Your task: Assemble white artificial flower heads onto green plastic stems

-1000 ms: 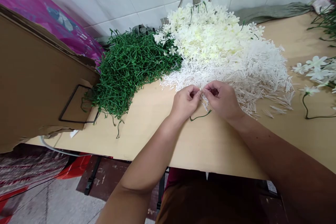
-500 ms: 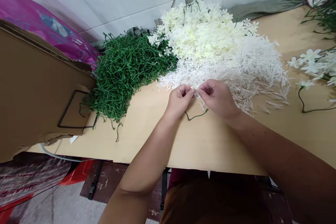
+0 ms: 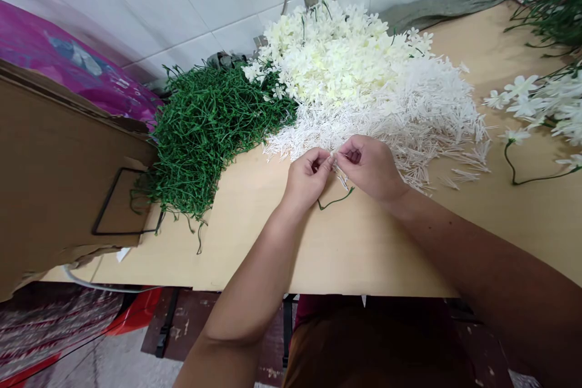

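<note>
My left hand [image 3: 309, 177] and my right hand [image 3: 367, 165] meet fingertip to fingertip above the table, both closed in a pinch. Between them is a small white artificial flower [image 3: 333, 154], mostly covered by the fingers. Just below the fingertips lie a few loose white sticks [image 3: 342, 180], thin like stamens. A green plastic stem [image 3: 335, 200] rests on the table under my hands. Right behind them spreads a heap of white sticks [image 3: 377, 127], and beyond it a pile of cream-white flower heads [image 3: 331, 60].
Left of the flowers is a heap of green stems [image 3: 209, 127]. A cardboard box [image 3: 68, 176] with a black wire frame [image 3: 107, 200] stands at the left edge. Assembled white flowers [image 3: 536, 100] lie at the right. A tiled wall [image 3: 182, 0] closes off the back.
The whole view has shifted slightly, so the table's things sit a little further left. My hands stay pinched together, and less of the white flower shows between the fingertips.
</note>
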`<action>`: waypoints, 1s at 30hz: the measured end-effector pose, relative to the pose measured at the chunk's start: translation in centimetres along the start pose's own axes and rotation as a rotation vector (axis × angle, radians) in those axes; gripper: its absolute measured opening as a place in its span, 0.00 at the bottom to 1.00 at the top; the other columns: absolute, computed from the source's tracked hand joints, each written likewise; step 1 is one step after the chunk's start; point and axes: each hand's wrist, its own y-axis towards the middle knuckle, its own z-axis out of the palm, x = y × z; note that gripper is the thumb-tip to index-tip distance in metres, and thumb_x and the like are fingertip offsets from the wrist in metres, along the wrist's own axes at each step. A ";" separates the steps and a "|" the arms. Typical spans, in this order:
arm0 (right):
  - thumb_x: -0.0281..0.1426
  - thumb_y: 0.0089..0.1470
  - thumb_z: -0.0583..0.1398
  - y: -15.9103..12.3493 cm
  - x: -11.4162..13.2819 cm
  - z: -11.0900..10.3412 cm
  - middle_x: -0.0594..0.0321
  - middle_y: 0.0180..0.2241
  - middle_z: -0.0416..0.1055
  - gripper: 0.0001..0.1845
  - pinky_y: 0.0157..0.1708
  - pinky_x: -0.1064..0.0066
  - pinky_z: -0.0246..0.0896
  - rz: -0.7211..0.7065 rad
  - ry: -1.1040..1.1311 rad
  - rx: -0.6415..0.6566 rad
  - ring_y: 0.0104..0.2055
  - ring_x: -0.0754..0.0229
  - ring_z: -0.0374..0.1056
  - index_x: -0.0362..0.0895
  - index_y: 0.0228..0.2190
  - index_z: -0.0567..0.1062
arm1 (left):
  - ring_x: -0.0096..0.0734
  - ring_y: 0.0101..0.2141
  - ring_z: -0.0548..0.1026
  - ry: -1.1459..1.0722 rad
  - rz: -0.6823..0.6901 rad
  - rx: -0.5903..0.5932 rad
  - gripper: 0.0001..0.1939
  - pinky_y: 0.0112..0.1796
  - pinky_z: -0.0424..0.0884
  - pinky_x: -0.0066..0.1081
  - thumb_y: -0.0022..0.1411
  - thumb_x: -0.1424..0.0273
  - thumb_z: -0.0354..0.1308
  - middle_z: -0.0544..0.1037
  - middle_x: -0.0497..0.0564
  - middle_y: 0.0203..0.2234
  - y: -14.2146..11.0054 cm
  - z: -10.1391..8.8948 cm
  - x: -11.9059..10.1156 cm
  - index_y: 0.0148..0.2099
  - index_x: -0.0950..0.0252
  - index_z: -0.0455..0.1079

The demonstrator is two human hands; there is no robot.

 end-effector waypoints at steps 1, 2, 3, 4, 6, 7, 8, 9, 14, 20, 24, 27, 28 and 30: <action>0.24 0.46 0.58 0.0 0.0 0.0 0.65 0.21 0.66 0.07 0.28 0.69 0.54 -0.012 0.001 0.000 0.24 0.64 0.59 0.43 0.20 0.67 | 0.24 0.25 0.66 0.036 0.023 0.004 0.08 0.29 0.62 0.25 0.56 0.66 0.59 0.71 0.45 0.21 0.0 0.0 0.1 0.28 0.65 0.67; 0.24 0.46 0.58 0.0 -0.1 0.0 0.65 0.21 0.66 0.07 0.28 0.69 0.54 -0.025 0.004 -0.002 0.24 0.64 0.59 0.44 0.20 0.67 | 0.24 0.26 0.66 0.076 0.045 0.007 0.08 0.30 0.62 0.26 0.56 0.67 0.58 0.71 0.45 0.22 -0.1 -0.1 0.2 0.28 0.65 0.68; 0.24 0.46 0.58 0.0 -0.2 0.1 0.65 0.21 0.66 0.07 0.28 0.69 0.54 -0.038 0.010 -0.004 0.24 0.64 0.59 0.44 0.20 0.66 | 0.24 0.26 0.67 0.115 0.065 0.011 0.07 0.31 0.62 0.26 0.57 0.67 0.57 0.71 0.46 0.23 -0.1 -0.2 0.2 0.29 0.65 0.68; 0.25 0.47 0.58 0.0 -0.3 0.1 0.65 0.21 0.66 0.07 0.28 0.69 0.54 -0.049 0.019 -0.001 0.24 0.64 0.59 0.44 0.20 0.66 | 0.25 0.27 0.67 0.147 0.083 0.017 0.07 0.31 0.62 0.26 0.58 0.68 0.56 0.72 0.46 0.23 -0.2 -0.3 0.3 0.29 0.65 0.69; 0.25 0.47 0.57 0.1 -0.5 0.1 0.65 0.21 0.67 0.07 0.28 0.69 0.54 -0.063 0.052 0.011 0.25 0.64 0.59 0.44 0.20 0.67 | 0.26 0.29 0.68 0.177 0.114 0.034 0.07 0.33 0.63 0.27 0.59 0.67 0.56 0.73 0.47 0.25 -0.3 -0.6 0.2 0.30 0.64 0.70; 0.25 0.48 0.57 0.1 -0.5 0.1 0.65 0.21 0.67 0.07 0.28 0.69 0.55 -0.067 0.076 0.018 0.25 0.64 0.59 0.44 0.21 0.67 | 0.26 0.29 0.68 0.173 0.124 0.046 0.07 0.33 0.64 0.27 0.59 0.67 0.56 0.73 0.48 0.25 -0.3 -0.8 0.1 0.31 0.64 0.71; 0.26 0.48 0.57 0.2 -0.6 0.1 0.64 0.22 0.67 0.06 0.28 0.69 0.55 -0.069 0.105 0.024 0.25 0.64 0.60 0.44 0.21 0.67 | 0.27 0.30 0.69 0.158 0.126 0.057 0.08 0.34 0.64 0.27 0.58 0.66 0.56 0.74 0.48 0.26 -0.4 -1.0 -0.1 0.31 0.64 0.72; 0.26 0.48 0.57 0.2 -0.7 0.1 0.64 0.22 0.67 0.05 0.28 0.69 0.56 -0.070 0.134 0.027 0.25 0.64 0.60 0.44 0.22 0.68 | 0.27 0.30 0.70 0.134 0.119 0.066 0.09 0.34 0.65 0.27 0.58 0.64 0.57 0.75 0.49 0.27 -0.4 -1.3 -0.3 0.32 0.65 0.72; 0.27 0.49 0.58 0.5 -0.9 0.1 0.67 0.20 0.63 0.04 0.26 0.69 0.55 -0.040 0.240 0.045 0.23 0.65 0.58 0.44 0.23 0.69 | 0.27 0.29 0.71 -0.038 0.034 -0.016 0.12 0.34 0.67 0.28 0.57 0.61 0.59 0.76 0.50 0.25 -0.1 -2.1 -0.9 0.31 0.65 0.74; 0.28 0.48 0.58 0.2 -0.8 0.3 0.68 0.20 0.63 0.03 0.24 0.70 0.54 -0.044 0.276 0.076 0.21 0.67 0.56 0.43 0.24 0.69 | 0.23 0.27 0.70 -0.138 0.009 -0.098 0.05 0.32 0.66 0.25 0.52 0.70 0.64 0.77 0.48 0.26 0.2 -1.5 -0.4 0.32 0.65 0.74; 0.27 0.48 0.58 0.1 -0.8 0.4 0.68 0.20 0.63 0.03 0.25 0.71 0.55 -0.068 0.260 0.084 0.22 0.66 0.57 0.44 0.23 0.69 | 0.22 0.25 0.68 -0.134 0.003 -0.084 0.04 0.29 0.65 0.25 0.51 0.71 0.65 0.76 0.47 0.25 0.0 -1.0 -0.5 0.31 0.64 0.74; 0.28 0.47 0.58 0.1 -0.7 0.4 0.67 0.20 0.64 0.03 0.24 0.71 0.55 -0.057 0.280 0.073 0.23 0.66 0.58 0.43 0.23 0.69 | 0.22 0.27 0.70 -0.206 -0.029 -0.046 0.06 0.31 0.67 0.25 0.50 0.71 0.66 0.76 0.47 0.25 0.0 -0.9 -0.5 0.31 0.65 0.73; 0.28 0.47 0.59 0.1 -0.6 0.4 0.67 0.20 0.64 0.03 0.24 0.71 0.54 -0.045 0.299 0.071 0.22 0.66 0.58 0.43 0.23 0.69 | 0.23 0.27 0.71 -0.231 -0.037 -0.030 0.06 0.32 0.68 0.25 0.50 0.71 0.66 0.76 0.47 0.25 0.0 -1.0 -0.5 0.32 0.65 0.73; 0.29 0.47 0.59 0.1 -0.5 0.4 0.67 0.20 0.65 0.03 0.23 0.71 0.54 -0.019 0.345 0.072 0.22 0.66 0.58 0.44 0.24 0.69 | 0.23 0.29 0.72 -0.266 -0.046 -0.011 0.08 0.34 0.69 0.26 0.49 0.70 0.67 0.76 0.47 0.26 0.0 -1.1 -0.5 0.33 0.65 0.73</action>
